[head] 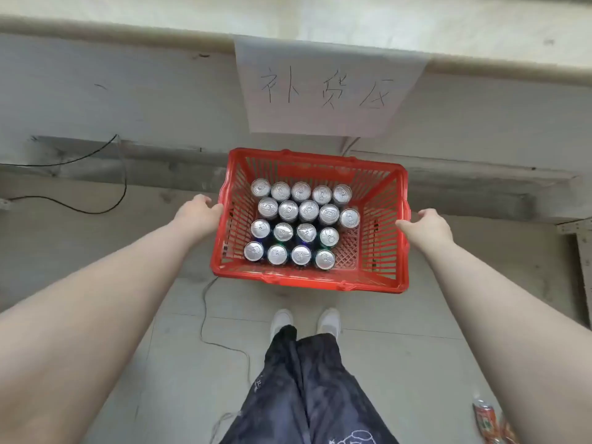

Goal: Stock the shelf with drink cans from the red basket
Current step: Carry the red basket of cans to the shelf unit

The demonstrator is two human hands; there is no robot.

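At the left rim of the red basket (307,282), the left hand (198,214) touched the plastic edge. Its fingers were turned under and out of sight, so whether it had closed on the rim could not be told. Opposite, the right hand (424,227) met the right rim with the thumb pointing inward; its fingers were likewise hidden and its hold likewise uncertain. Placed one to each side, the hands looked set to lift or steady the basket evenly, a sensible hold for a heavy load. Inside stood the drink cans (309,210), upright in four rows crowded to the left, with the right part of the mesh floor bare. The basket sat on the floor just ahead of white shoes (328,320) and below a handwritten paper sign (326,88). No shelf showed plainly: a pale metal frame (581,251) at the right edge was cut off, as was an orange-printed can (482,418) low right.
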